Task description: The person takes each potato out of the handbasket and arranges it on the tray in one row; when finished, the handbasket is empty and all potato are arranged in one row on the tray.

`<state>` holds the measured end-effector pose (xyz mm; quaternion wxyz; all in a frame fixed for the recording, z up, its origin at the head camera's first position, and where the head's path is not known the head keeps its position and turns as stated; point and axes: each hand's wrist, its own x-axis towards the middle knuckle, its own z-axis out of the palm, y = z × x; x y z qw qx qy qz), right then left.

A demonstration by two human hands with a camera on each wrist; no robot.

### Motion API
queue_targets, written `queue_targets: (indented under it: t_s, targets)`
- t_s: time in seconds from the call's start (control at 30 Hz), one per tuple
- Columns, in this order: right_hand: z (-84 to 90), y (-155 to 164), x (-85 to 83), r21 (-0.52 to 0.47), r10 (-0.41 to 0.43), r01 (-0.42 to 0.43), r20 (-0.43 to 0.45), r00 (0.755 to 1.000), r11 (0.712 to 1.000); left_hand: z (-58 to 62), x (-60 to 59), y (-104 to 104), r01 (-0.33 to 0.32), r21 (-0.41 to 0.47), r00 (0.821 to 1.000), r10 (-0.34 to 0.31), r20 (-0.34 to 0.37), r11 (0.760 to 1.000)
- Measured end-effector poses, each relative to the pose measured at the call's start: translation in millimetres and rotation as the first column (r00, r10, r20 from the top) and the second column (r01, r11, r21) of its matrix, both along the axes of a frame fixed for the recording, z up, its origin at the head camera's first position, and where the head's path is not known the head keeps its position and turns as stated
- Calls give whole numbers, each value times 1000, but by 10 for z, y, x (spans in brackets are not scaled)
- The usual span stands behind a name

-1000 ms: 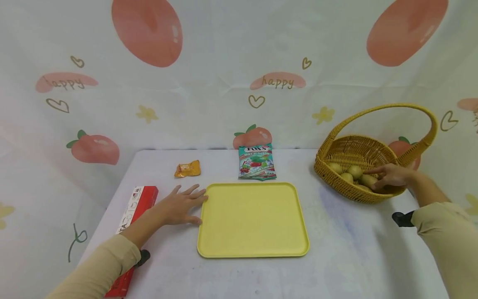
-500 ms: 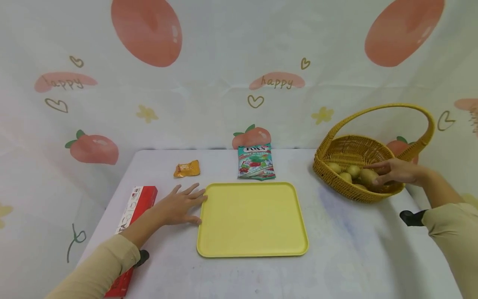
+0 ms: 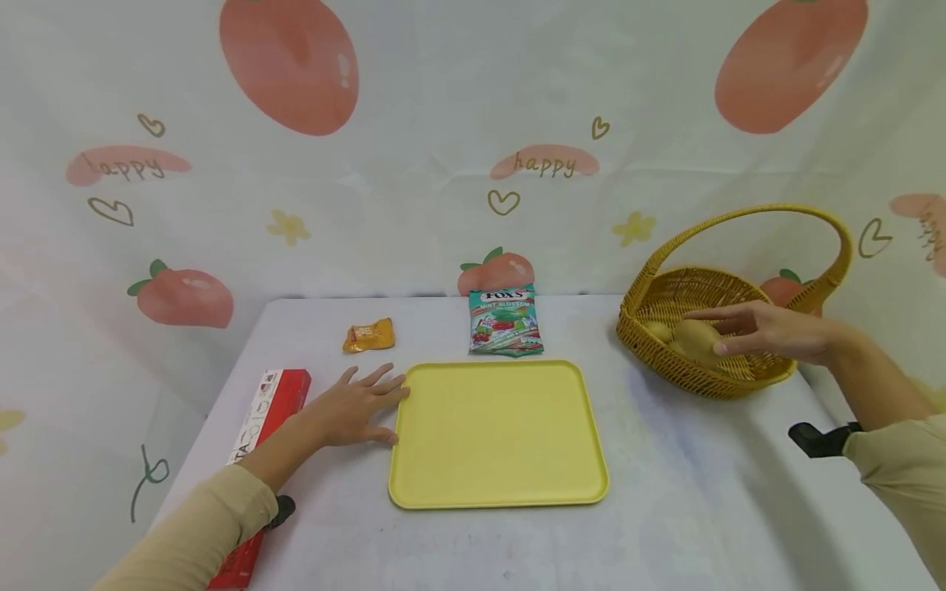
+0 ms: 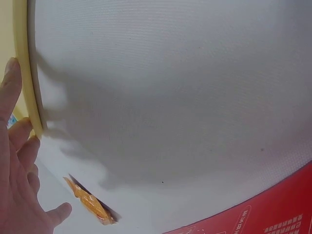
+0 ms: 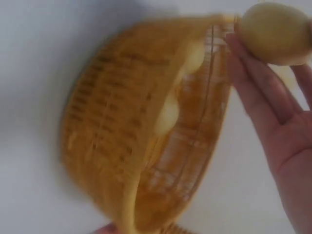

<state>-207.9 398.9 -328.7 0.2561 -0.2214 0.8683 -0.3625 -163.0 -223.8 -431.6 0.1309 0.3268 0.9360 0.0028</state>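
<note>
The right hand (image 3: 769,332) grips a kiwi (image 3: 696,338) between thumb and fingertips, holding it above the open mouth of the basket (image 3: 665,371), clear of the fruit left inside. In the right wrist view the kiwi (image 5: 274,33) sits at the fingertips (image 5: 253,83), with the basket (image 5: 97,141) blurred below. At least one more kiwi lies in the basket, near its rim on the tray side.

The left hand (image 3: 353,406) lies flat on the desk (image 3: 702,492), fingers spread and relaxed, grasping nothing; its fingertips touch the tray's (image 3: 498,492) edge. The left wrist view shows the fingers (image 4: 10,87) against the tray's rim (image 4: 25,73).

The tray sits at the desk's middle. A red box (image 3: 269,404) lies beside the tray beyond the left hand, partly under the forearm. Behind the tray lie an orange packet (image 3: 369,335) and a green sweets bag (image 3: 506,321). The basket stands beside the tray on the opposite side from the box.
</note>
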Motion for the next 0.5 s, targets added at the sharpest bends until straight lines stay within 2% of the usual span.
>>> queue_targets:
  t_s: [0.13,0.2,0.33,0.43,0.5]
  targets:
    - [5,-183,-6,-70,94,-96,-25,995,993,1,8,-3,-1,0,1000,1,-5,1000]
    - [10,-306,-1,-92,104,-107,-33,994,990,3,10,-6,-2,3,1000,2,-5,1000]
    - [23,-631,15,-75,40,-44,-45,998,996,11,4,-7,-12,-1,1000,12,6,1000]
    - [-23,-907,-3,-125,10,-9,5,1000,992,8,3,3,-20,-5,1000,20,13,1000]
    - [-81,-1097,-39,-177,25,-16,47,999,984,2,6,7,-21,-7,1000,21,14,1000]
